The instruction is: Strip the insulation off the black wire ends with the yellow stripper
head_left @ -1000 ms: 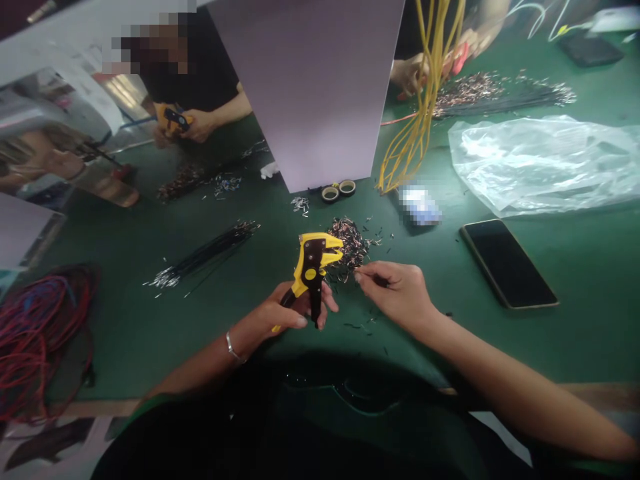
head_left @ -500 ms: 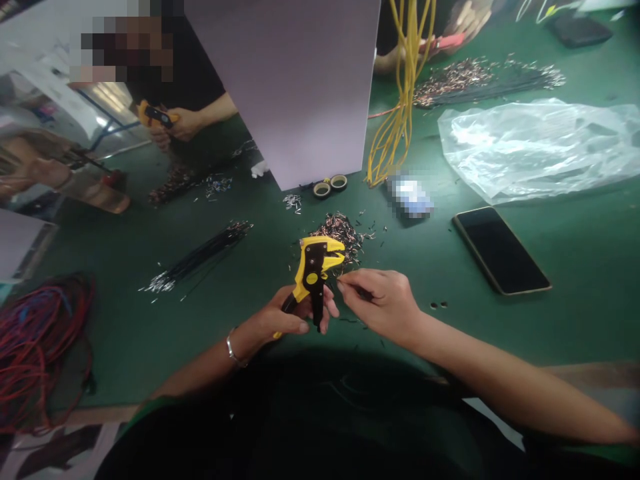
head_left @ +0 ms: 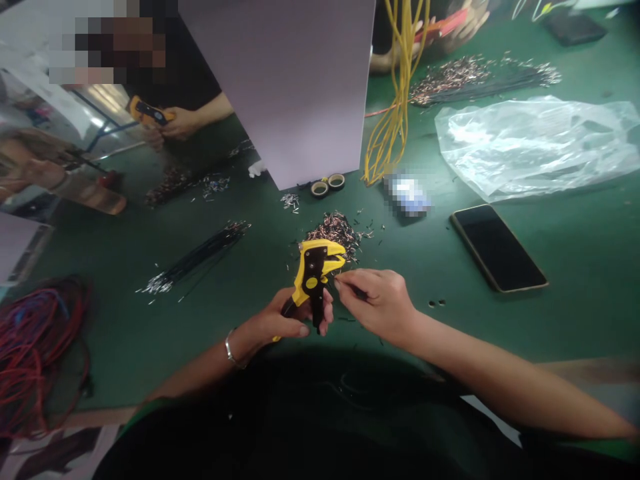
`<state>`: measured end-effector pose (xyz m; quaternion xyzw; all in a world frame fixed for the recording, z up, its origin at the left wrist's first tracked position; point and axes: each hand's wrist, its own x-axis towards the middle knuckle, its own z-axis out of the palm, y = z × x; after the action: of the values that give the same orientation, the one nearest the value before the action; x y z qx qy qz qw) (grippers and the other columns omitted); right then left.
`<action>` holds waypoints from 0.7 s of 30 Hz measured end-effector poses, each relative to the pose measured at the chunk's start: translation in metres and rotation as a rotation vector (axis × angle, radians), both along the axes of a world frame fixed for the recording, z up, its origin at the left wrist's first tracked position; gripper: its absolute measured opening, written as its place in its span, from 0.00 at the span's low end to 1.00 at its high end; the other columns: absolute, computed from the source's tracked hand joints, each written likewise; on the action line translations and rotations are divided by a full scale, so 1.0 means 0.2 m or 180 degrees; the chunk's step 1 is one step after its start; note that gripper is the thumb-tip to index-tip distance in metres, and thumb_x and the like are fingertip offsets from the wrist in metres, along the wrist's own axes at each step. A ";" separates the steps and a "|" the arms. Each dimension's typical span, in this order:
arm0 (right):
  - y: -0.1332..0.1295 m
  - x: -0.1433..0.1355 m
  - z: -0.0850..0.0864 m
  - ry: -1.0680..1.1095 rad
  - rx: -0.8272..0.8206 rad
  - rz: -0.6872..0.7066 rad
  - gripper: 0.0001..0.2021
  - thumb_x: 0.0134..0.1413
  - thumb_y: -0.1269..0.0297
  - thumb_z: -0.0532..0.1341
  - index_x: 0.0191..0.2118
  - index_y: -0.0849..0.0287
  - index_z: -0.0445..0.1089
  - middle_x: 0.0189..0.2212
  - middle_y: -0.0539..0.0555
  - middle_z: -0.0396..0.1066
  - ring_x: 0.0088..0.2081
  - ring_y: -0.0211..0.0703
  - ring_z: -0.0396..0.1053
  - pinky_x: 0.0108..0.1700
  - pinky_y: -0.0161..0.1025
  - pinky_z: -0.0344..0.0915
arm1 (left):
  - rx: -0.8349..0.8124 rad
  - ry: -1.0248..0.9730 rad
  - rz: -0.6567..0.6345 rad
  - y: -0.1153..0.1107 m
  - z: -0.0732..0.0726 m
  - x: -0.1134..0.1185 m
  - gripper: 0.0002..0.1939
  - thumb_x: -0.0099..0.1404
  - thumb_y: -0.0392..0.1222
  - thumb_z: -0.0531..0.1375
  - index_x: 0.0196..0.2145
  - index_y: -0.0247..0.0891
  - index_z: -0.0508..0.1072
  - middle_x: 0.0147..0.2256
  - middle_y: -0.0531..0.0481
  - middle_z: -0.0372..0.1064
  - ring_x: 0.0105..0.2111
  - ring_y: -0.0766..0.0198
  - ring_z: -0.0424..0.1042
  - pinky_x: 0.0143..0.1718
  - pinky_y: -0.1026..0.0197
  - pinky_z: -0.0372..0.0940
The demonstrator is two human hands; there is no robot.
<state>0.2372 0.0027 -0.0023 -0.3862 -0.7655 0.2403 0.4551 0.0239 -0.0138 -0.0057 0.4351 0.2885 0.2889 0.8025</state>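
My left hand [head_left: 295, 317] is wrapped round the handles of a yellow and black wire stripper [head_left: 313, 277], whose jaws point right. Just right of the tool, the fingers of my right hand [head_left: 380, 300] are pinched together near its jaws; what they hold is too small to make out. Behind the stripper's head lies a heap of short copper and black wire bits [head_left: 335, 227]. A bundle of black wires [head_left: 200, 257] with bared ends rests to the left.
A phone [head_left: 500, 248], a clear plastic bag [head_left: 540, 147] and hanging yellow wires [head_left: 400, 100] are on the right. Two tape rolls [head_left: 327, 185] sit by a grey panel [head_left: 300, 87]. Red cables [head_left: 40, 353] lie left. Other people's hands [head_left: 180, 122] work beyond.
The view has shifted slightly. The stripper's jaws look closer together than before. My right hand stays pinched beside the tool. At the far left, another person's tool has tilted a little.
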 end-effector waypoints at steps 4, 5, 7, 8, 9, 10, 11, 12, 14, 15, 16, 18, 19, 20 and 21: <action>-0.01 0.00 0.02 -0.0075 0.0223 0.0217 0.15 0.61 0.74 0.56 0.23 0.60 0.70 0.18 0.51 0.71 0.20 0.35 0.66 0.24 0.34 0.60 | 0.0081 0.0049 -0.0003 0.00 -0.01 0.00 0.25 0.52 0.36 0.68 0.48 0.33 0.71 0.39 0.41 0.73 0.35 0.57 0.73 0.40 0.54 0.66; -0.01 0.00 0.02 -0.0104 0.0303 0.0256 0.15 0.62 0.74 0.56 0.24 0.60 0.70 0.18 0.51 0.70 0.20 0.36 0.66 0.24 0.35 0.60 | 0.0099 0.0093 0.0000 0.00 -0.01 0.00 0.25 0.51 0.36 0.68 0.48 0.33 0.71 0.38 0.41 0.73 0.35 0.57 0.73 0.40 0.54 0.66; -0.02 0.00 0.03 -0.0187 0.0417 0.0312 0.16 0.63 0.74 0.55 0.24 0.60 0.70 0.18 0.51 0.70 0.19 0.36 0.65 0.24 0.36 0.60 | 0.0145 0.0190 -0.0004 0.00 0.00 0.00 0.24 0.51 0.36 0.68 0.47 0.32 0.72 0.37 0.41 0.74 0.35 0.57 0.73 0.40 0.54 0.67; -0.02 0.00 0.03 -0.0231 0.0441 0.0328 0.16 0.63 0.74 0.55 0.24 0.60 0.70 0.18 0.52 0.70 0.20 0.37 0.65 0.24 0.36 0.60 | 0.0176 0.0234 -0.0008 0.00 0.00 0.00 0.23 0.52 0.35 0.67 0.47 0.32 0.72 0.37 0.42 0.74 0.34 0.57 0.73 0.40 0.54 0.67; -0.02 0.00 0.03 -0.0266 0.0442 0.0343 0.16 0.63 0.74 0.54 0.24 0.60 0.71 0.19 0.52 0.70 0.20 0.37 0.65 0.24 0.36 0.60 | 0.0213 0.0266 -0.0012 0.00 0.00 0.01 0.23 0.52 0.35 0.67 0.47 0.32 0.72 0.37 0.42 0.74 0.34 0.57 0.73 0.40 0.54 0.68; -0.02 0.00 0.03 -0.0286 0.0421 0.0355 0.17 0.63 0.74 0.54 0.24 0.59 0.71 0.19 0.52 0.71 0.20 0.37 0.66 0.24 0.36 0.61 | 0.0263 0.0286 -0.0019 0.00 0.00 0.01 0.22 0.52 0.35 0.67 0.46 0.33 0.72 0.37 0.42 0.73 0.34 0.58 0.73 0.39 0.54 0.68; -0.02 0.00 0.03 -0.0283 0.0391 0.0373 0.17 0.63 0.74 0.54 0.23 0.59 0.71 0.19 0.53 0.72 0.21 0.37 0.67 0.24 0.36 0.62 | 0.0315 0.0316 -0.0027 0.00 0.00 0.01 0.21 0.53 0.35 0.66 0.46 0.33 0.72 0.37 0.43 0.73 0.34 0.58 0.73 0.39 0.54 0.68; -0.02 0.00 0.03 -0.0261 0.0363 0.0387 0.18 0.63 0.73 0.54 0.23 0.58 0.71 0.20 0.53 0.73 0.21 0.37 0.68 0.25 0.36 0.63 | 0.0371 0.0346 -0.0031 0.00 0.00 0.01 0.20 0.53 0.34 0.66 0.45 0.33 0.72 0.37 0.43 0.73 0.34 0.59 0.73 0.39 0.55 0.69; -0.02 0.00 0.03 -0.0188 0.0312 0.0415 0.18 0.63 0.73 0.54 0.23 0.58 0.70 0.21 0.53 0.74 0.22 0.37 0.69 0.26 0.35 0.64 | 0.0465 0.0431 0.0001 -0.01 -0.01 0.00 0.19 0.54 0.34 0.65 0.45 0.33 0.71 0.37 0.44 0.73 0.34 0.60 0.73 0.39 0.55 0.69; -0.02 0.00 0.04 -0.0142 0.0292 0.0434 0.18 0.63 0.74 0.54 0.22 0.58 0.70 0.21 0.53 0.74 0.22 0.37 0.69 0.26 0.35 0.64 | 0.0504 0.0496 0.0034 -0.01 -0.01 0.00 0.19 0.54 0.34 0.65 0.45 0.33 0.71 0.37 0.44 0.72 0.33 0.60 0.73 0.39 0.56 0.69; -0.02 0.00 0.04 -0.0097 0.0271 0.0454 0.18 0.63 0.74 0.54 0.22 0.58 0.69 0.21 0.53 0.74 0.22 0.37 0.69 0.26 0.34 0.65 | 0.0539 0.0570 0.0064 -0.01 -0.01 0.01 0.18 0.55 0.34 0.65 0.44 0.33 0.70 0.37 0.45 0.72 0.33 0.61 0.73 0.39 0.56 0.70; -0.02 -0.01 0.04 -0.0022 0.0221 0.0492 0.18 0.63 0.75 0.54 0.22 0.58 0.69 0.21 0.53 0.74 0.22 0.37 0.70 0.26 0.34 0.65 | 0.0619 0.0723 0.0099 -0.01 -0.01 0.01 0.16 0.56 0.35 0.65 0.43 0.33 0.70 0.35 0.46 0.72 0.32 0.62 0.73 0.38 0.56 0.70; -0.02 -0.01 0.04 0.0014 0.0192 0.0506 0.18 0.63 0.75 0.54 0.22 0.58 0.69 0.21 0.53 0.74 0.23 0.37 0.70 0.27 0.34 0.65 | 0.0660 0.0793 0.0103 -0.02 -0.01 0.01 0.15 0.57 0.35 0.66 0.42 0.33 0.70 0.35 0.46 0.72 0.32 0.62 0.73 0.38 0.56 0.70; -0.02 -0.01 0.04 0.0046 0.0163 0.0516 0.18 0.63 0.74 0.54 0.22 0.58 0.69 0.21 0.53 0.74 0.23 0.37 0.71 0.27 0.34 0.66 | 0.0698 0.0838 0.0115 -0.02 -0.01 0.01 0.14 0.57 0.36 0.66 0.41 0.33 0.70 0.34 0.46 0.72 0.31 0.62 0.72 0.38 0.57 0.70; -0.02 -0.01 0.04 0.0073 0.0138 0.0522 0.17 0.63 0.75 0.54 0.23 0.58 0.69 0.21 0.52 0.74 0.23 0.36 0.71 0.28 0.34 0.66 | 0.0732 0.0851 0.0147 -0.02 -0.01 0.01 0.14 0.58 0.37 0.66 0.41 0.33 0.70 0.34 0.47 0.71 0.31 0.62 0.72 0.37 0.57 0.70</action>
<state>0.2352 -0.0020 0.0053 -0.3094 -0.7944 0.2645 0.4508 0.0258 -0.0181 -0.0075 0.5517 0.3676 0.2780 0.6951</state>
